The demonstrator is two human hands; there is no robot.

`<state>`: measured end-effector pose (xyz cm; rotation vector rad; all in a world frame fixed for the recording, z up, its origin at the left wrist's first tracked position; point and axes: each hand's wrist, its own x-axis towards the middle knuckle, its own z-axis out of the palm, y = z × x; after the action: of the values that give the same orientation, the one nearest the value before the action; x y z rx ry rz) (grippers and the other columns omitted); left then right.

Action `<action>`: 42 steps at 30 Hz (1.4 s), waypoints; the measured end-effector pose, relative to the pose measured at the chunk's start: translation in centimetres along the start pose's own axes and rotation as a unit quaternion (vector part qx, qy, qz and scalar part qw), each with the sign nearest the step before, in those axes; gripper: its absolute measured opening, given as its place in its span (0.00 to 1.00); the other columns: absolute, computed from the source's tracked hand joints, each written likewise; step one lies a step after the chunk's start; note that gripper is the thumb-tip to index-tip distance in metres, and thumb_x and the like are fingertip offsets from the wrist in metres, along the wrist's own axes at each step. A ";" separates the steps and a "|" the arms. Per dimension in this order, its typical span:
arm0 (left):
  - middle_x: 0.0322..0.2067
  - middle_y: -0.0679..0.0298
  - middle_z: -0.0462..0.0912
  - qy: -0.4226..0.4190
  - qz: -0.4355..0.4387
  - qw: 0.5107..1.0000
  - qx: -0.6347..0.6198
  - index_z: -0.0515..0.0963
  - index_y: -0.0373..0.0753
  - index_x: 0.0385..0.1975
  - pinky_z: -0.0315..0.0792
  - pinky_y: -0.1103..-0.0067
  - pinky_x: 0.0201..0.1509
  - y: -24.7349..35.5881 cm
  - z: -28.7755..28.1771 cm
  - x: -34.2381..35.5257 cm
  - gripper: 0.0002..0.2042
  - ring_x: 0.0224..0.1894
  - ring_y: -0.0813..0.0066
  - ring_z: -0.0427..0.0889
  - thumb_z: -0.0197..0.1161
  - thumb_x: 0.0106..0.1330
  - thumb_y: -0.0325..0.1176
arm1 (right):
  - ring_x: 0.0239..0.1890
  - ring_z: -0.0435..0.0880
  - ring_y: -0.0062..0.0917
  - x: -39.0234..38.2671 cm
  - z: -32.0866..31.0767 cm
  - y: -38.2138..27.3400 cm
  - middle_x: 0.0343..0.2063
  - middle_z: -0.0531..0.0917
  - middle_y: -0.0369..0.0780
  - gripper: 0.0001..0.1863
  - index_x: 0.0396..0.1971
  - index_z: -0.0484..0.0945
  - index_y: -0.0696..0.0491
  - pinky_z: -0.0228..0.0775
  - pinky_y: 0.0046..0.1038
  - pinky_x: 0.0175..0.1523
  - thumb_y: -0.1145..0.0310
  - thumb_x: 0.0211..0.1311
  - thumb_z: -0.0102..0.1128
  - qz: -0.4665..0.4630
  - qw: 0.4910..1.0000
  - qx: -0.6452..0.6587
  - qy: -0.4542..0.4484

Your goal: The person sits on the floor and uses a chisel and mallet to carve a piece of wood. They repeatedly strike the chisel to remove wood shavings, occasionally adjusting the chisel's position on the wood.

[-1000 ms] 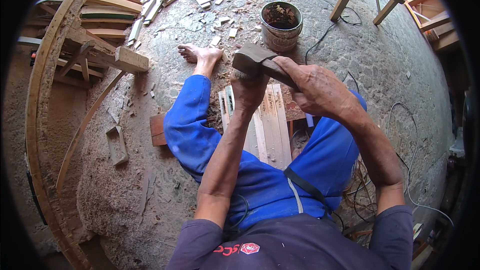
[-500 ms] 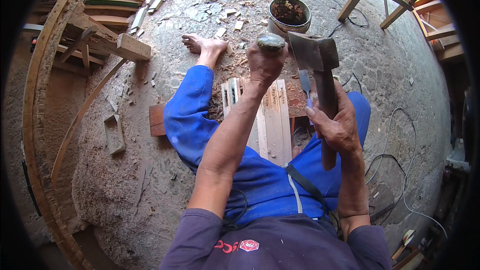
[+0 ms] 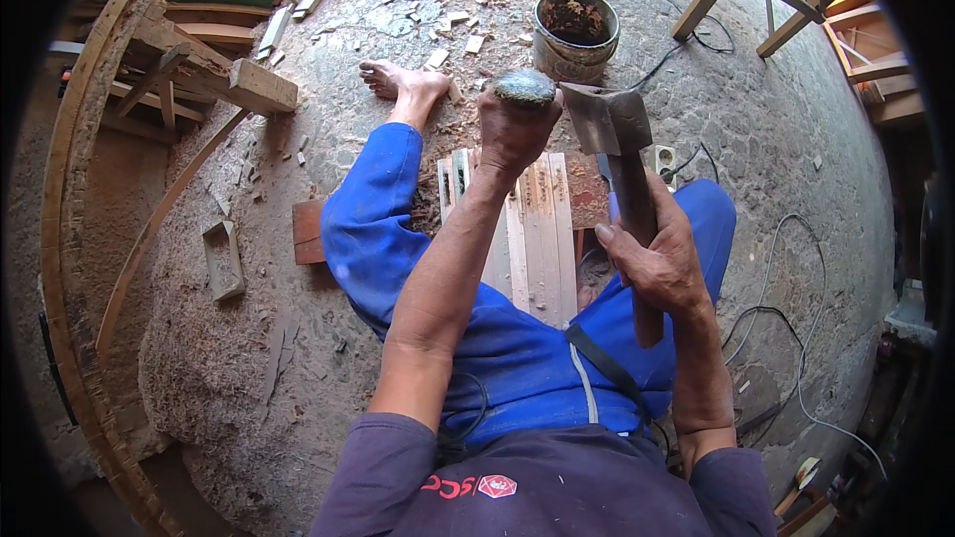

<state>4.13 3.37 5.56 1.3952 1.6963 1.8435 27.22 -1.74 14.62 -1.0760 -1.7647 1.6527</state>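
My left hand (image 3: pixel 517 134) makes a fist round a thick tool, upright above the wood; it looks like a chisel (image 3: pixel 525 89), of which only the worn, grey butt end shows. Its blade is hidden below the fist. In my right hand (image 3: pixel 662 254) is a hatchet (image 3: pixel 609 121), gripped by its wooden handle, the metal head raised close beside the butt end but apart from it. Between my knees lie pale wooden strips (image 3: pixel 542 259) side by side, with small cuts near their far ends. A blue-handled chisel (image 3: pixel 613 204) sits behind the hatchet handle, partly covered.
A dirty bucket (image 3: pixel 575 38) stands beyond my hands. At left are a small wooden trough (image 3: pixel 224 261), a heavy timber (image 3: pixel 261 88) and a long curved beam (image 3: pixel 62 229). Cables (image 3: pixel 816 308) lie at right by a power socket (image 3: pixel 662 161). Wood scraps litter the floor.
My left fist has shifted slightly left. The hatchet has come a little down and left with its head tilted, and it now covers more of the blue-handled chisel.
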 end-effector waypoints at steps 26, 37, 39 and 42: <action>0.24 0.63 0.85 0.034 0.012 0.999 0.029 0.81 0.35 0.28 0.78 0.71 0.37 -0.5 -2.4 -1.8 0.09 0.27 0.69 0.85 0.74 0.57 0.31 | 0.43 0.88 0.50 5.8 -0.1 -10.3 0.44 0.85 0.53 0.34 0.68 0.63 0.48 0.81 0.47 0.45 0.77 0.61 0.61 -0.353 0.857 -0.374 0.039; 0.25 0.66 0.85 0.003 -0.086 0.992 -0.090 0.80 0.34 0.29 0.75 0.74 0.35 -3.5 -2.6 0.4 0.07 0.28 0.79 0.82 0.72 0.58 0.27 | 0.42 0.89 0.45 7.3 -0.2 -10.7 0.42 0.86 0.52 0.31 0.65 0.69 0.49 0.81 0.41 0.47 0.78 0.60 0.63 -0.353 0.867 -0.351 0.000; 0.19 0.66 0.81 0.001 -0.084 0.995 -0.053 0.78 0.33 0.21 0.72 0.73 0.30 -4.0 -2.8 0.6 0.10 0.22 0.77 0.78 0.72 0.58 0.28 | 0.41 0.90 0.43 7.9 -0.3 -14.1 0.42 0.87 0.49 0.28 0.64 0.70 0.50 0.81 0.39 0.46 0.77 0.62 0.63 -0.425 0.845 -0.316 0.076; 0.17 0.65 0.80 0.001 -0.074 0.995 -0.059 0.77 0.33 0.19 0.72 0.72 0.30 -2.9 -1.6 0.2 0.11 0.21 0.77 0.78 0.72 0.58 0.29 | 0.40 0.90 0.42 9.5 -0.8 -14.0 0.42 0.88 0.47 0.25 0.61 0.71 0.51 0.83 0.39 0.44 0.76 0.64 0.63 -0.459 0.803 -0.349 0.148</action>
<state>1.62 3.33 3.30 1.1870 1.6166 1.8317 19.45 7.01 26.91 -0.4857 -2.1804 0.2245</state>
